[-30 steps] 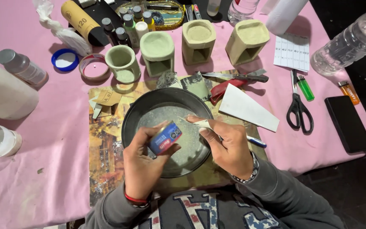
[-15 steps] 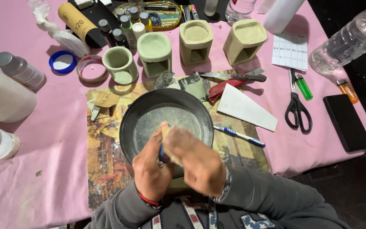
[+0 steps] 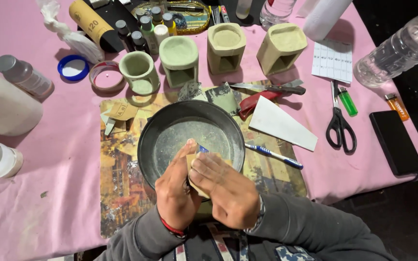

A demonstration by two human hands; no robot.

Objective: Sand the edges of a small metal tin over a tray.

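I see my left hand and right hand pressed together over the near rim of the pan. Both are curled shut around a small block, wrapped in a tan sheet; only a blue and white corner of the block shows between my fingertips. The pan sits on a printed mat on the pink cloth. A blue and white toothbrush lies just beside the pan's right edge, with a white wedge of card behind it. Behind the pan stand four pale green moulded burners in a row. At the back left lies a yellow roll with a dark printed label. A white printed slip lies at the right, above the black scissors.
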